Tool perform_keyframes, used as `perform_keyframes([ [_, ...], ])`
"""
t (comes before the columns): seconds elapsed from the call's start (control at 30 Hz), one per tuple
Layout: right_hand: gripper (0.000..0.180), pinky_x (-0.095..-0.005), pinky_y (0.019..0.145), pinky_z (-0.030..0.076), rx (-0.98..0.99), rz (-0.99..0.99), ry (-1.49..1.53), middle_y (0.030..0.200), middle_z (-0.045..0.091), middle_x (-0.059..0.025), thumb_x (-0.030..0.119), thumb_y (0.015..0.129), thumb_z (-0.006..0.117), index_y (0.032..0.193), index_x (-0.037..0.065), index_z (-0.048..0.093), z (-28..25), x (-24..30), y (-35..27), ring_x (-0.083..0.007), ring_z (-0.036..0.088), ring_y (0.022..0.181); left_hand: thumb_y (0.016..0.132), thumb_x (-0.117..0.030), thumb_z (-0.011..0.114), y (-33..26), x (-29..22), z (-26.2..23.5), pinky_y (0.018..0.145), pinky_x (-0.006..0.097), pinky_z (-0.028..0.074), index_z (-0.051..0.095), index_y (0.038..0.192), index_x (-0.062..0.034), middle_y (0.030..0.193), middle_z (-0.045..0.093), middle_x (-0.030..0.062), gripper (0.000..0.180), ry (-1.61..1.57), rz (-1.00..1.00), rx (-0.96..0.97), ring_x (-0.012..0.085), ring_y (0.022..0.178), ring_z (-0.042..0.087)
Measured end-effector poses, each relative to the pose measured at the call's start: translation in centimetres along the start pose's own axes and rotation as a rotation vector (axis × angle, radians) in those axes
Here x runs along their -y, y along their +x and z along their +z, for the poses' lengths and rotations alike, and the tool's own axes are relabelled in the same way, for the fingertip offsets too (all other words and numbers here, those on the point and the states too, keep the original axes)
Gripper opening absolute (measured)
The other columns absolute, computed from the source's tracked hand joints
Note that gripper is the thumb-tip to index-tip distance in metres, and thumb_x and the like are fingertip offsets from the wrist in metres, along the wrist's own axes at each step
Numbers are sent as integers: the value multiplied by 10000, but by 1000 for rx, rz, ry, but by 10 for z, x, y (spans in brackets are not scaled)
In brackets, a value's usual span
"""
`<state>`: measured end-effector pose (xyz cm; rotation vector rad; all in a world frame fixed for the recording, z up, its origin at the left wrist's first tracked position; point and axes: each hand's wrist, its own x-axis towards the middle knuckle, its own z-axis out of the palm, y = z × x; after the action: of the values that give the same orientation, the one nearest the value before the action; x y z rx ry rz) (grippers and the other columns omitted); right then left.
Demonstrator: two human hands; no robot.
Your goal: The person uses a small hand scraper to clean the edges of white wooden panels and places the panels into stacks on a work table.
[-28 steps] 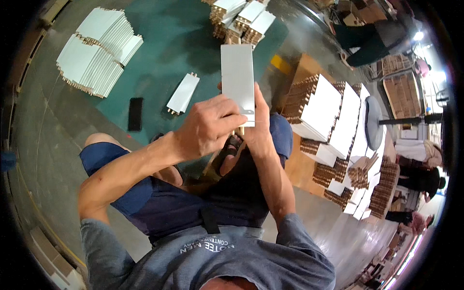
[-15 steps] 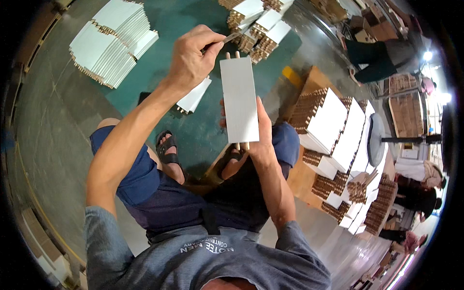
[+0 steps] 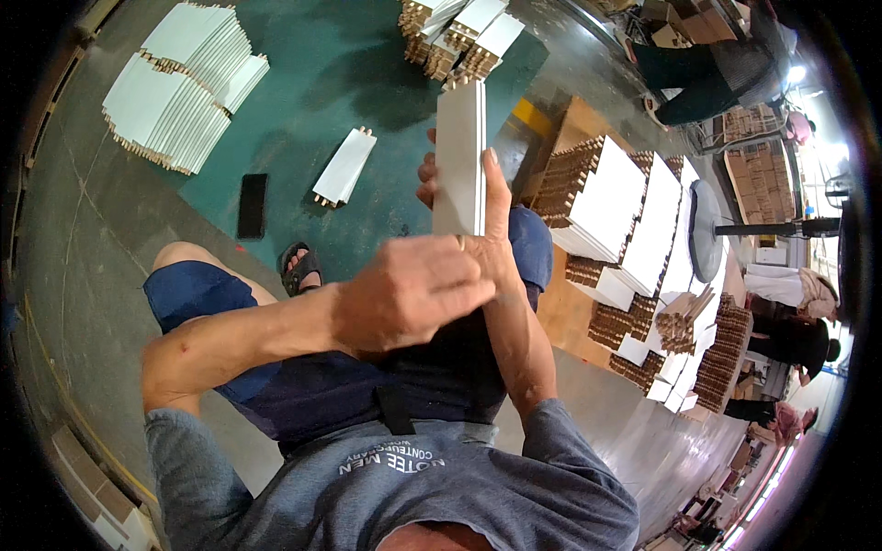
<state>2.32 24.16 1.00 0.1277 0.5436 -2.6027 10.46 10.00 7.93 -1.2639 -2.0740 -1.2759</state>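
My right hand (image 3: 497, 197) holds a narrow white board (image 3: 459, 156) nearly upright in front of me, fingers behind its left edge and thumb along the right. A wooden dowel end shows at the board's top; its lower end is hidden. My left hand (image 3: 413, 292) crosses in front of the board's lower end, slightly blurred, with its fingers curled. Whatever those fingers hold is hidden. Beyond the hands, a few white boards with dowel ends (image 3: 344, 167) lie on the green floor mat (image 3: 303, 110). A black phone (image 3: 252, 206) lies to their left.
Stacked white boards (image 3: 175, 92) stand at the far left, with more bundles (image 3: 469, 37) at the far middle. On the right, a large board pile (image 3: 606, 211) rests on brown cardboard (image 3: 560, 321). A black round-headed stand fan (image 3: 707, 230) stands beside it. Several people work farther right.
My left hand, which pinched a small thin blade near the board's top, has come down to its lower end. The blade no longer shows. My right hand has turned the board, exposing its side edge.
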Motion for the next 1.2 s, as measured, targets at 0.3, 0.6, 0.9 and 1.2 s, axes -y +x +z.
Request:
perform_keyframes([
  [0.3, 561, -322, 756, 564, -12, 58, -129, 1213, 603, -186, 297, 941, 575, 1397, 0, 439, -14, 0, -7, -213, 611, 889, 901, -40, 665, 11, 63, -69, 676, 278, 489, 703, 980, 17, 868, 649, 79, 105, 48, -589, -379, 142, 776, 614],
  [0.6, 571, -547, 1008, 493, 123, 142, -102, 1532, 400, -216, 336, 1050, 276, 1499, -2, 370, 15, -13, -12, -403, 462, 1346, 879, 4, 660, 2, 73, -66, 627, 289, 474, 715, 960, 41, 858, 661, 95, 105, 90, -599, -289, 149, 733, 616],
  [0.9, 553, -490, 862, 580, 75, 254, -140, 1315, 592, -210, 401, 1059, 339, 1422, -1, 455, -2, -15, -11, -350, 655, 1060, 845, 1, 653, 2, 97, -56, 652, 396, 510, 710, 947, 5, 842, 644, 131, 118, 326, -424, -245, 303, 753, 642],
  [1.2, 511, -429, 820, 585, 57, 287, -43, 1159, 662, -156, 426, 1062, 362, 1330, 24, 530, -13, -10, -10, -319, 684, 957, 785, 41, 632, 0, 88, -34, 667, 418, 506, 709, 959, 1, 850, 628, 136, 195, 407, -223, -146, 319, 761, 628],
])
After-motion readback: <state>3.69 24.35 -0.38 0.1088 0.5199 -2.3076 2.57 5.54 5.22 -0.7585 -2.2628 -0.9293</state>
